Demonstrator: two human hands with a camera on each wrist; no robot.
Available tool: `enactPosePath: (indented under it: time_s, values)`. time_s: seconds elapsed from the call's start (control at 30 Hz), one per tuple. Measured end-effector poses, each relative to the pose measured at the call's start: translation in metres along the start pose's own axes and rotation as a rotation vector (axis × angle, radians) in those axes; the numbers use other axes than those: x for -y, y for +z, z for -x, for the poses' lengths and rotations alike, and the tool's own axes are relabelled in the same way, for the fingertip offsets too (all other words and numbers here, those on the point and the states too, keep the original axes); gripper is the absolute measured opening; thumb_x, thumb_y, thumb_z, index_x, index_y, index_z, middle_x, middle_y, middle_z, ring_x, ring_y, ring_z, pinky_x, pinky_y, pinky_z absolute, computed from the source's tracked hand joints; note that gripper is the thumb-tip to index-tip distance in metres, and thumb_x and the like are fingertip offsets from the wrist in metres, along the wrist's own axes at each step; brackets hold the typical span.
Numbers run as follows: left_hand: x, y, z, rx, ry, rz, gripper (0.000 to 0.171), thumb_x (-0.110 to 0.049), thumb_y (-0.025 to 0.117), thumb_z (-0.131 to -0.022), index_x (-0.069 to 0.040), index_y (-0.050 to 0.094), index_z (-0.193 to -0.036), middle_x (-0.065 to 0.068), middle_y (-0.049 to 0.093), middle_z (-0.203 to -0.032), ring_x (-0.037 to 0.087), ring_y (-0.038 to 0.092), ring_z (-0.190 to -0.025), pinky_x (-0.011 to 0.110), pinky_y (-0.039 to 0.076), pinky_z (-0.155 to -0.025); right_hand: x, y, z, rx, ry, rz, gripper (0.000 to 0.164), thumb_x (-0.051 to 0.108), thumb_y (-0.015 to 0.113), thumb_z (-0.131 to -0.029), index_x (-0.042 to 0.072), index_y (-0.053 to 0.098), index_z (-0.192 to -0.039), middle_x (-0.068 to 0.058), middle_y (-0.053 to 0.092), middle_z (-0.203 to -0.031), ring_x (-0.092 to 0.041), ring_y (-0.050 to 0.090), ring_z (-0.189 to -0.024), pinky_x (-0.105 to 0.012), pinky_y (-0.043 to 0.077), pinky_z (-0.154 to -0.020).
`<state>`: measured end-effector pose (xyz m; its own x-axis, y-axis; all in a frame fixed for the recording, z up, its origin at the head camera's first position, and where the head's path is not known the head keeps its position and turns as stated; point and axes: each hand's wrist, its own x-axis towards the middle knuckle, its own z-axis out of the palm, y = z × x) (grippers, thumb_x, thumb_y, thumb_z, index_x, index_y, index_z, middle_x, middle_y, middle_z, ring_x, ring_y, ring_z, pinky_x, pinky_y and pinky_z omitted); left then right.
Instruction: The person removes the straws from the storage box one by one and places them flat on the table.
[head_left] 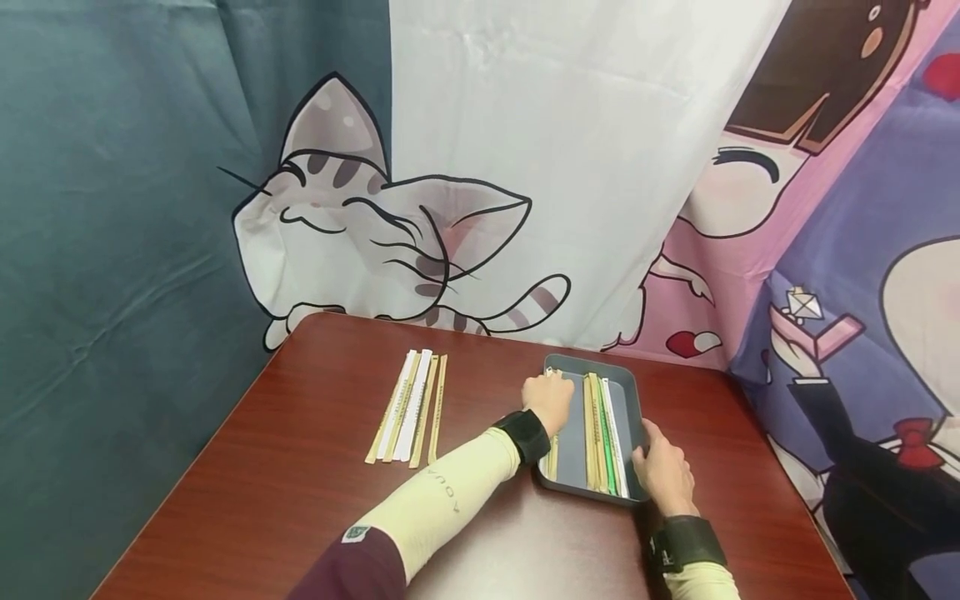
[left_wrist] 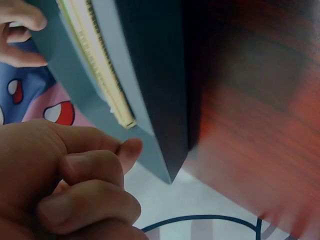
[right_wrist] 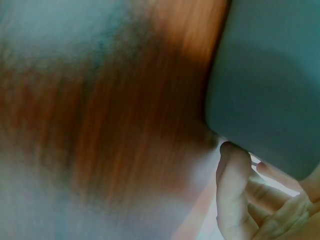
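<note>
A grey tray [head_left: 567, 433] holds a bundle of long slim printed packets [head_left: 602, 433], like wrapped chopsticks, in tan, green and white. More tan packets [head_left: 553, 462] lie along its left wall, partly hidden under my left hand [head_left: 549, 402]. That hand is over the tray's left side; its curled fingers [left_wrist: 95, 170] show in the left wrist view, where I cannot tell whether they pinch a packet. My right hand [head_left: 666, 468] grips the tray's right rim, thumb at the top edge and fingers outside. The right wrist view shows its fingers against the tray's wall [right_wrist: 265, 100].
On the reddish-brown table [head_left: 285, 467], left of the tray, several tan and white packets [head_left: 408, 408] lie side by side, pointing away from me. Printed curtains [head_left: 480, 100] hang right behind the table's far edge. My left forearm [head_left: 450, 492] crosses in front of the tray.
</note>
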<state>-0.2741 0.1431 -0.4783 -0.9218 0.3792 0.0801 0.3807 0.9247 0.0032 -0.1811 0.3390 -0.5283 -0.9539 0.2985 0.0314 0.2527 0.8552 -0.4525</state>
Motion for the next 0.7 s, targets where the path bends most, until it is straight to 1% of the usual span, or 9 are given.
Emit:
enactPosePath:
  time_s: [0.13,0.27,0.47,0.7]
  values:
    - [-0.003,0.007,-0.002,0.052,-0.021,0.008,0.009,-0.026,0.073,-0.093,-0.026,0.078,-0.101,-0.001,0.074,-0.099,0.019,0.07,-0.08,0.038,0.05,-0.053,-0.002,0.001,-0.001,-0.002,0.01,-0.001,0.057,0.013,0.059,-0.094,0.013,0.046,-0.15,-0.028,0.066,-0.117,-0.047,0.066,-0.087,-0.06,0.049,-0.067]
    - [-0.005,0.009,-0.002,0.087,-0.035,0.014,0.011,-0.027,0.073,-0.093,-0.026,0.077,-0.103,-0.001,0.073,-0.1,0.019,0.07,-0.081,0.037,0.049,-0.052,-0.002,0.001,-0.002,-0.008,0.01,-0.002,0.057,0.013,0.059,-0.094,0.013,0.047,-0.149,-0.028,0.067,-0.117,-0.047,0.066,-0.087,-0.059,0.049,-0.066]
    - [-0.007,0.011,-0.002,0.112,-0.047,0.041,0.008,-0.026,0.073,-0.092,-0.023,0.077,-0.099,0.0,0.072,-0.095,0.016,0.066,-0.071,0.036,0.046,-0.051,-0.001,0.0,-0.002,-0.002,0.012,-0.006,0.057,0.013,0.059,-0.094,0.012,0.047,-0.15,-0.025,0.067,-0.114,-0.044,0.065,-0.087,-0.057,0.048,-0.064]
    - [-0.011,0.018,-0.001,0.13,-0.066,0.064,0.008,-0.025,0.073,-0.092,-0.021,0.078,-0.098,0.001,0.074,-0.091,0.015,0.065,-0.066,0.036,0.047,-0.049,-0.001,0.0,-0.004,0.005,0.023,-0.005,0.057,0.014,0.058,-0.094,0.015,0.047,-0.15,-0.021,0.067,-0.11,-0.041,0.064,-0.085,-0.053,0.048,-0.062]
